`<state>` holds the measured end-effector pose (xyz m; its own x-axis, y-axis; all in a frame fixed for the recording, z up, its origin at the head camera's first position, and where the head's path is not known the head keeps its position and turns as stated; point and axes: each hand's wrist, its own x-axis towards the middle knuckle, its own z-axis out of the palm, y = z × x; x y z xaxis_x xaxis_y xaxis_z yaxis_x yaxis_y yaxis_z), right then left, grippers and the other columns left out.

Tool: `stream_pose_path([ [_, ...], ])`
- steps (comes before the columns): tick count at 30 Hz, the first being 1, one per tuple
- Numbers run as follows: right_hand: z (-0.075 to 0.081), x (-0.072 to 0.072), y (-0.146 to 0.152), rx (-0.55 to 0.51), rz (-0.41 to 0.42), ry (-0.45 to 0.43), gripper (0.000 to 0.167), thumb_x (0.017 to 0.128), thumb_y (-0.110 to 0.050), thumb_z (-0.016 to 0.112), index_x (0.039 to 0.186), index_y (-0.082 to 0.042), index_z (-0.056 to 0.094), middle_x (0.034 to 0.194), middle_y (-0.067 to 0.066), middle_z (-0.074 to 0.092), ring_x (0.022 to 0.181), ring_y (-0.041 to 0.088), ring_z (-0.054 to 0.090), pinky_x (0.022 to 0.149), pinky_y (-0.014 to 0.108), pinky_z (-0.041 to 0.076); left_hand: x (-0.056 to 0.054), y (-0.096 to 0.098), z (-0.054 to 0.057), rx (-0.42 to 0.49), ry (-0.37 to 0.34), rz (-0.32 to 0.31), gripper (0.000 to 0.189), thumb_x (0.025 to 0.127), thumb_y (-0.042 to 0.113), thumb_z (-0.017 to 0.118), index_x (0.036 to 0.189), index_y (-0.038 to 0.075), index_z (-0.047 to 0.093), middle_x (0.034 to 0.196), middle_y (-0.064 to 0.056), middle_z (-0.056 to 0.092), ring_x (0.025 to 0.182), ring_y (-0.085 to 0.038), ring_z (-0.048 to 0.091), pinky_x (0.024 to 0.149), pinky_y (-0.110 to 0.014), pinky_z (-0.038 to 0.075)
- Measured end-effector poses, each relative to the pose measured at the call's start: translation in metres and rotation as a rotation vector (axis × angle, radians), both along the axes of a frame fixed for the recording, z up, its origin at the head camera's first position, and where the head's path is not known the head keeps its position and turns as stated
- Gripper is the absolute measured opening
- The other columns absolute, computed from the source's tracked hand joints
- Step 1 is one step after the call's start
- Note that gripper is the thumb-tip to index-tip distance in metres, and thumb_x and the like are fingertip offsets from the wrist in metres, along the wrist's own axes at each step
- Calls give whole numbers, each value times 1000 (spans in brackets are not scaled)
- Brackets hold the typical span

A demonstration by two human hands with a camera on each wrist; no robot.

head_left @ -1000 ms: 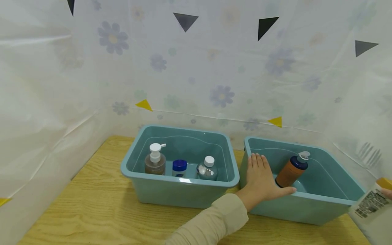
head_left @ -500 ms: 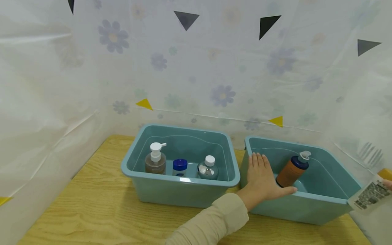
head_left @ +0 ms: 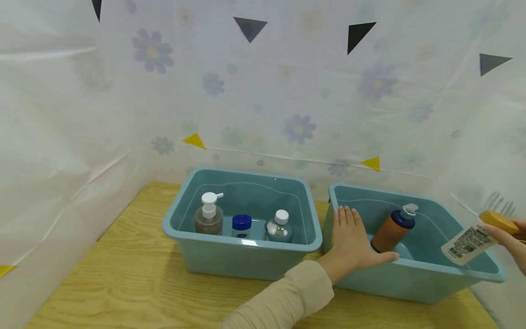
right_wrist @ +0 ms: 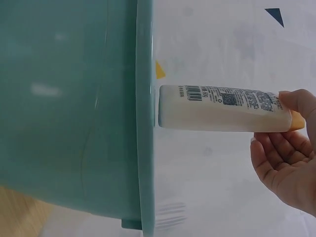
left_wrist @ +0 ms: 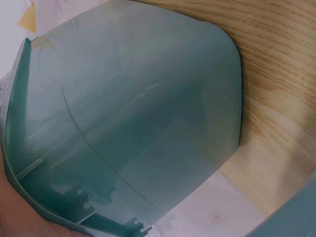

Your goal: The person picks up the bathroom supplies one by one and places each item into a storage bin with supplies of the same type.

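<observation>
My left hand (head_left: 351, 240) rests with straight fingers on the left rim of the right blue-green bin (head_left: 394, 276), its thumb along the front rim. In the left wrist view, part of this hand (left_wrist: 22, 217) shows at the rim. My right hand (head_left: 511, 240), cut off by the frame edge, pinches a white lotion bottle (head_left: 470, 244) near its yellow cap (head_left: 498, 221). The tilted bottle hangs over the right end of that bin, base toward the inside. Within the bin leans an orange-brown pump bottle (head_left: 389, 234) with a dark blue collar.
The left bin (head_left: 238, 258) holds a white-topped pump bottle (head_left: 208, 221), a small blue-capped container (head_left: 241, 224) and a clear white-capped bottle (head_left: 279, 228). Both bins stand on a wooden table (head_left: 135, 278). A flowered plastic sheet (head_left: 263, 91) hangs behind.
My right hand has brought the lotion bottle leftward from the frame's right edge to over the right bin's end. The left hand stays on the rim.
</observation>
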<state>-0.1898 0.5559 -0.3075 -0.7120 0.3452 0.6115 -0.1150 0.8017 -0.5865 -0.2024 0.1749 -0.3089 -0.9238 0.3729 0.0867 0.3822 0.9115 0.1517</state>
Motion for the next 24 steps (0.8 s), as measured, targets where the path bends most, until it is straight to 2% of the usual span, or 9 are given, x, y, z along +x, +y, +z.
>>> stream_pose_path([
  [1, -8, -6, 10, -10, 13, 26, 37, 84, -9, 66, 100, -41, 56, 78, -37, 48, 61, -20, 45, 50, 3, 37, 0, 0, 0, 0, -1, -1, 112, 65, 93, 22, 150, 21, 13, 156, 0, 14, 145, -17, 9, 117, -32, 11],
  [4, 3, -1, -28, -30, 25, 31, 36, 82, -6, 69, 99, -36, 58, 80, -34, 50, 62, -17, 47, 54, 2, 38, 0, -1, -1, 3, -1, -4, 112, 65, 93, 23, 150, 21, 13, 156, 0, 14, 145, -18, 10, 117, -33, 12],
  [6, 6, 1, -45, -17, 58, 9, 39, 82, -8, 69, 96, -40, 53, 81, -33, 51, 65, -16, 47, 54, 3, 38, 0, -1, -1, 4, -4, -7, 112, 65, 93, 23, 150, 20, 13, 156, 0, 14, 145, -18, 9, 117, -33, 12],
  [10, 10, 1, -67, 81, 29, -85, 23, 83, -22, 70, 103, -22, 58, 79, -34, 47, 65, -14, 44, 52, 8, 38, 1, -1, -1, 4, -10, -8, 112, 65, 93, 24, 150, 20, 12, 156, 0, 13, 145, -18, 9, 117, -32, 12],
  [13, 14, 3, -82, 140, -3, -159, 37, 83, -32, 70, 109, -8, 59, 78, -32, 49, 65, -17, 43, 51, 9, 38, 1, 0, 0, -5, -11, -6, 112, 65, 93, 23, 150, 21, 12, 156, 0, 12, 145, -17, 9, 117, -32, 11],
  [18, 24, 8, -117, 142, 15, -182, 27, 80, -35, 73, 103, -28, 60, 79, -34, 50, 66, -23, 43, 53, 7, 38, 2, 0, 0, -4, -9, 0, 112, 65, 93, 22, 150, 21, 12, 156, 0, 13, 145, -17, 9, 117, -31, 11],
  [20, 32, 11, -133, 142, 34, -192, 26, 80, -33, 73, 102, -25, 61, 77, -40, 45, 65, -24, 42, 52, 7, 38, 2, -1, 0, 6, -9, -1, 112, 65, 93, 23, 150, 21, 12, 156, 0, 13, 145, -17, 9, 117, -32, 11],
  [22, 39, 15, -150, 146, 57, -199, 30, 81, -30, 72, 105, -14, 64, 75, -43, 41, 65, -26, 41, 51, 7, 38, 2, -1, 1, 12, -7, -3, 112, 65, 93, 23, 150, 20, 12, 156, 0, 13, 145, -17, 9, 117, -32, 11],
  [24, 47, 19, -166, 150, 87, -191, 42, 82, -24, 72, 109, 5, 61, 74, -44, 40, 64, -27, 40, 50, 6, 38, 2, -1, 1, 9, -4, -4, 112, 65, 93, 23, 150, 20, 12, 156, -1, 13, 145, -17, 9, 117, -32, 12],
])
